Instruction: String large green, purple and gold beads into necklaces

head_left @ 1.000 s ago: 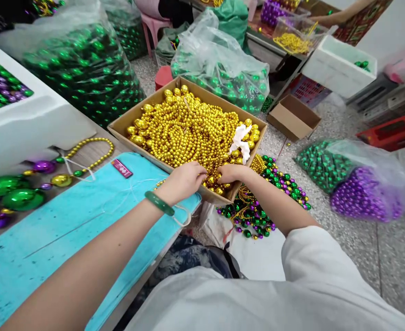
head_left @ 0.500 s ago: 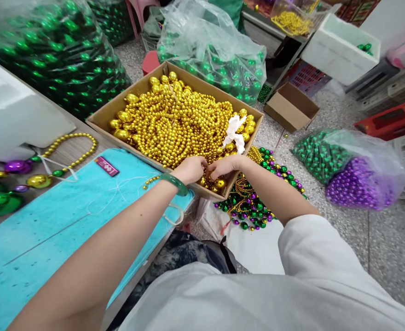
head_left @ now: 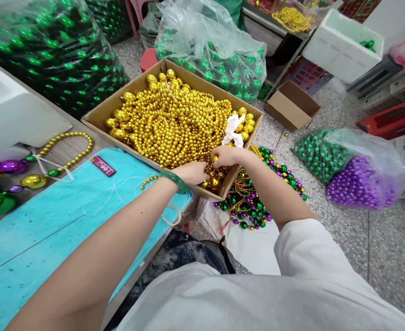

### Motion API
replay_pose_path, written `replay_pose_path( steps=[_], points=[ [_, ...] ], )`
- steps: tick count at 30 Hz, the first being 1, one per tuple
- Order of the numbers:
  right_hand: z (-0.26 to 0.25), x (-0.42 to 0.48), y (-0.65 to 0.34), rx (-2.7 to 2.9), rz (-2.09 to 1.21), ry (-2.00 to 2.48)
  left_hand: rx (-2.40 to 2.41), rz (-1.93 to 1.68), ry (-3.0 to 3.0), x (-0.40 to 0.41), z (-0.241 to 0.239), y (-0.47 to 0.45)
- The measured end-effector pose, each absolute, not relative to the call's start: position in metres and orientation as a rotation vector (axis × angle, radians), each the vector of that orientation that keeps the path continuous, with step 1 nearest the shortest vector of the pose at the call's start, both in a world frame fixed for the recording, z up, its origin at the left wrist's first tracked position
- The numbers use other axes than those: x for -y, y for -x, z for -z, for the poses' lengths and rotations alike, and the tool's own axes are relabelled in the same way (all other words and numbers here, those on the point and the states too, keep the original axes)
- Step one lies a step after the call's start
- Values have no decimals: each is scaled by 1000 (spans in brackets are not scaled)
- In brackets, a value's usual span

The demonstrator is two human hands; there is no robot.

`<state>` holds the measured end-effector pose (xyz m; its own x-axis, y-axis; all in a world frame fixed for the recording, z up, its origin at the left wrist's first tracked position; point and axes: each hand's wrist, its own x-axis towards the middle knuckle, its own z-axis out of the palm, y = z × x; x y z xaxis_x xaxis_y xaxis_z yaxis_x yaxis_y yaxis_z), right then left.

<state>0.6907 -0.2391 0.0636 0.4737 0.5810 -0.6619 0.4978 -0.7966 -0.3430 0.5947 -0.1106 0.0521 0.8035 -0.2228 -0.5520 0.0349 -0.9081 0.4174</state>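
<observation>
A cardboard box (head_left: 101, 109) full of shiny gold bead strings (head_left: 175, 124) is in front of me. Larger gold balls sit at its ends. My left hand (head_left: 193, 173), with a green bangle (head_left: 175, 180) on the wrist, reaches over the near wall. Its fingers are stretched out, tips against the large beads (head_left: 215, 180) in the near corner. Just to the right, my right hand (head_left: 227, 156) has its fingers curled around a gold bead (head_left: 215, 158). Crumpled white paper (head_left: 233, 128) lies on the beads beyond it.
A blue-covered table (head_left: 67, 230) at left bears a small maroon packet (head_left: 103, 166) and a bead necklace (head_left: 67, 135). Bags of green beads (head_left: 209, 64) stand behind the box. Mixed bead strings (head_left: 254, 207) lie below right, near a green-and-purple bag (head_left: 361, 184).
My right hand has risen slightly, away from the near corner, and now curls around a gold bead. My left hand has shifted slightly down, its fingers straighter. The view has moved a little.
</observation>
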Motion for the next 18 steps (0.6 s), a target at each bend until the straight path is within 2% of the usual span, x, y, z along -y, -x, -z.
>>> replay_pose_path(
  steps=[6,12,18],
  points=[
    [-68,242,-699,728,-963,2511,316,937,-2468,141,-40,-603],
    [-45,246,-695,612,-955,2252,347,977,-2465,159,-20,-612],
    [-43,251,-697,551,-980,2026,356,861,-2427,160,-19,-610]
  ],
)
